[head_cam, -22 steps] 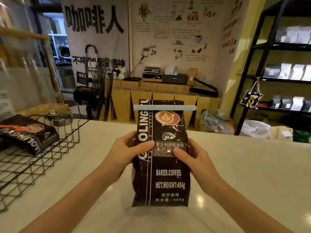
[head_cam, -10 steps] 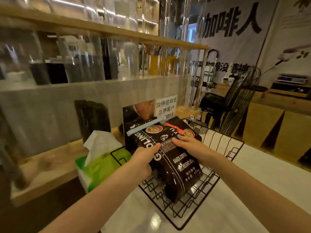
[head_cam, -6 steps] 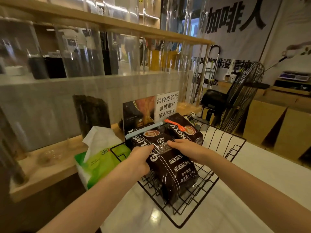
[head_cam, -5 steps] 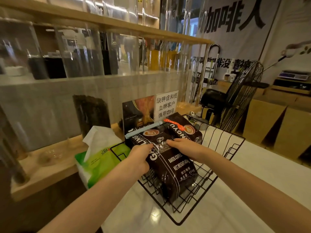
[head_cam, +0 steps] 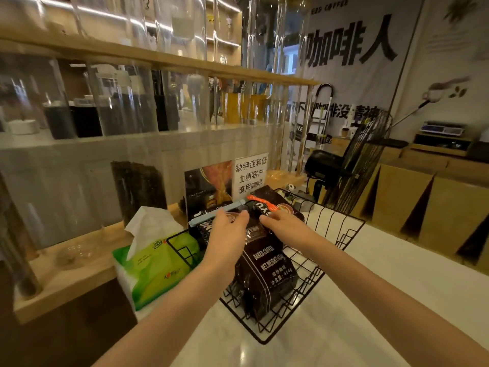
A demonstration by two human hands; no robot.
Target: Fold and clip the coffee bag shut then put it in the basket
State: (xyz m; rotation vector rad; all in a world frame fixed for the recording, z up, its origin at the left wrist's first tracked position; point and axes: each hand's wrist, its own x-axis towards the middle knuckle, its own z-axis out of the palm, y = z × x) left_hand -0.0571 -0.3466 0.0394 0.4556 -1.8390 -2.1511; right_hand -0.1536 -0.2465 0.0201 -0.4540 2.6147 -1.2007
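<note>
The dark coffee bag [head_cam: 267, 268] lies in the black wire basket [head_cam: 341, 247], its folded top held by a pale blue clip [head_cam: 211, 215]. My left hand [head_cam: 229, 237] hovers over the bag's upper left part, palm down, fingers spread. My right hand [head_cam: 284, 225] rests flat at the bag's upper right, fingers straight and gripping nothing. A second dark coffee bag [head_cam: 277, 203] with an orange clip [head_cam: 260, 201] lies behind it in the basket.
A green tissue pack [head_cam: 156, 263] stands against the basket's left side on a wooden ledge [head_cam: 66, 276]. Small signs [head_cam: 250, 176] and clear tall containers rise behind the basket. A black fan [head_cam: 357, 160] stands at the back right. The white counter [head_cam: 370, 287] extends rightward.
The bag has settled lower into the basket. Both hands have let go of its sides and slid up toward its clipped top, fingers now straight.
</note>
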